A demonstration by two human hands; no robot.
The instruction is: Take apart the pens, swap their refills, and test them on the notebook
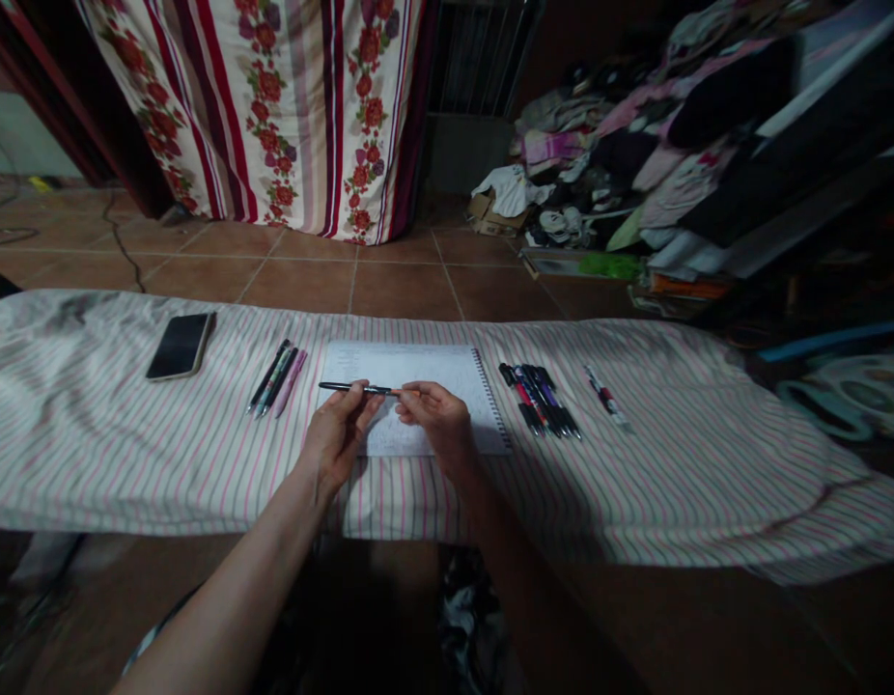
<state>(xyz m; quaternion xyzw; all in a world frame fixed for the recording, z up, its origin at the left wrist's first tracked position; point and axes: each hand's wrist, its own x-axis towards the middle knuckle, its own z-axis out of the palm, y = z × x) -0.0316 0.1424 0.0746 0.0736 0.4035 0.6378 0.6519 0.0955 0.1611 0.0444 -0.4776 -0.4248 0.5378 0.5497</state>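
Note:
A slim dark pen (349, 388) lies level in the air just above a spiral notebook (418, 372). My left hand (338, 431) pinches the pen near its middle, and my right hand (438, 417) grips its right end with fingers closed. Both hands hover over the lower half of the open white page. The notebook rests on a bench covered with a pink-striped cloth (99, 434).
Three pens (277, 378) lie left of the notebook, a bunch of several pens (540, 398) right of it, and one more pen (606, 396) farther right. A phone (179, 345) lies at the left. A floral curtain (273, 106) and a clothes pile (635, 154) stand behind.

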